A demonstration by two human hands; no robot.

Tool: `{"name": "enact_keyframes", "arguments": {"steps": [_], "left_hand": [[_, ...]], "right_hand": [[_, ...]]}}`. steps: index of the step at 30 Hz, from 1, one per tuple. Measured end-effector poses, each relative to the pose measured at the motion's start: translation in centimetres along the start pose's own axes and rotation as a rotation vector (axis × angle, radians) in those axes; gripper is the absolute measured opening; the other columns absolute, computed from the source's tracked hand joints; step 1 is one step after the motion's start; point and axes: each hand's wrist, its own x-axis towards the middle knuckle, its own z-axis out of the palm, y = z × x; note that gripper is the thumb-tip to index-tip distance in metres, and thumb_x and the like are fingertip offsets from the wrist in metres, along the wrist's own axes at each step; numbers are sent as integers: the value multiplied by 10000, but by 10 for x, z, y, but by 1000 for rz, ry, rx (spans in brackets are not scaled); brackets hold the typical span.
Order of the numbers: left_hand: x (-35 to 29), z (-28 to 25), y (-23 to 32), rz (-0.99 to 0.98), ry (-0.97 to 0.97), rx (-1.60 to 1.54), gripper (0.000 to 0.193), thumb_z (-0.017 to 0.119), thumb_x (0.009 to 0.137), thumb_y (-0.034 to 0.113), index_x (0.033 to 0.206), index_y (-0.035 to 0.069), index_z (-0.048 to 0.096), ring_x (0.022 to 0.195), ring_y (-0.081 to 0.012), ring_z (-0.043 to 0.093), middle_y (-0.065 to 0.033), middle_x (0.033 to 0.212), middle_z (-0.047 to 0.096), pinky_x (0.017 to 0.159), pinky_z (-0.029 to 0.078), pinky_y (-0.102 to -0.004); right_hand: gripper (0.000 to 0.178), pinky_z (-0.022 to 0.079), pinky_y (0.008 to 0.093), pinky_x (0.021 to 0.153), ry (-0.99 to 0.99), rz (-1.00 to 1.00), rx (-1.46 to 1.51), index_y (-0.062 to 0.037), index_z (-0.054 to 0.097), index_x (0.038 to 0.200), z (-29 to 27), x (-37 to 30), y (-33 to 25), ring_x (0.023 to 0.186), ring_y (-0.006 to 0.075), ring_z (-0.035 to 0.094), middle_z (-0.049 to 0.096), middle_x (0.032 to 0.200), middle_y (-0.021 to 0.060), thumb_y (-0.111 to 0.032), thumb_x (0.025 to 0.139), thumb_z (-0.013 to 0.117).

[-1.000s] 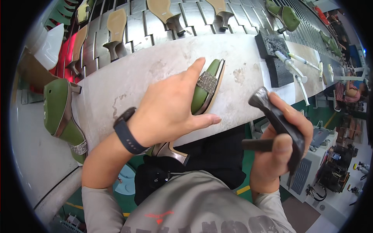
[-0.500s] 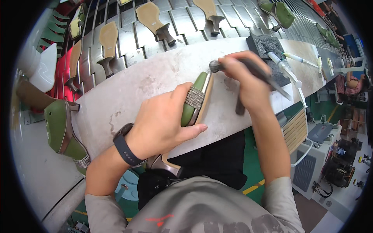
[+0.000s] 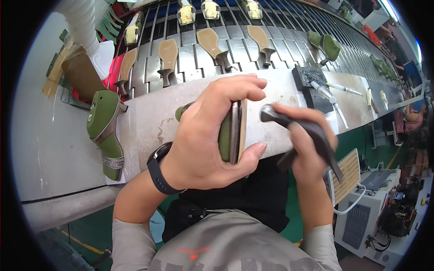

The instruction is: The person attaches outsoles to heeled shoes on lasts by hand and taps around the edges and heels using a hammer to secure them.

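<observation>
Over the near edge of the worktable, my left hand (image 3: 199, 135) is wrapped round a green shoe (image 3: 224, 143) with a tan sole. The shoe is held on edge, its sole side facing right. My palm and fingers cover much of it, and another green part shows behind the wrist. My right hand (image 3: 309, 147) grips a dark hammer (image 3: 270, 113), slightly blurred by motion. The rounded metal hammer head points left toward the sole, with a gap between them.
Another green heeled shoe (image 3: 105, 135) lies on the table at the left. Several tan soles with heels (image 3: 210, 41) rest on the slatted metal conveyor (image 3: 190, 58) beyond. A black block (image 3: 312, 81), with syringe-like applicators (image 3: 322, 91) by it, sits at the right.
My left hand has turned the shoe, so its woven glitter strap no longer shows. The hammer has drawn back from the shoe's upper end and sits lower. The whole view has shifted too.
</observation>
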Motion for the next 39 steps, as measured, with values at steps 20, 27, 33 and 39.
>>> {"name": "enact_keyframes", "arguments": {"steps": [20, 27, 33, 39], "left_hand": [[-56, 41, 14, 92, 91, 192, 823, 819, 822, 126, 1525, -28, 420, 1344, -427, 597, -247, 1424, 618, 1150, 416, -610], [-132, 49, -29, -28, 65, 618, 751, 719, 954, 183, 1591, 44, 347, 1480, -443, 481, -289, 1605, 458, 1199, 283, -703], [-137, 52, -34, -67, 36, 723, 644, 666, 960, 111, 1544, 62, 398, 1488, -420, 481, -263, 1612, 460, 1200, 283, -702], [-140, 53, -36, -63, 57, 739, 612, 665, 967, 117, 1523, 73, 413, 1455, -431, 519, -268, 1586, 489, 1192, 290, -705]], "right_hand": [[442, 606, 433, 951, -373, 145, 37, 49, 687, 991, 0, -2, -87, 1031, 349, 771, 765, 1038, 280, -290, 803, 898], [253, 591, 295, 887, -270, 329, 107, 31, 684, 1190, 14, -101, 10, 1004, 186, 765, 773, 1207, 178, 9, 942, 732], [268, 579, 325, 948, -251, 320, 150, 34, 676, 1187, 14, -101, 21, 1089, 205, 751, 762, 1244, 199, 2, 930, 745], [323, 583, 390, 994, -272, 207, 106, 42, 685, 1179, 0, -79, 11, 1126, 306, 752, 749, 1234, 250, -19, 878, 785]]}}
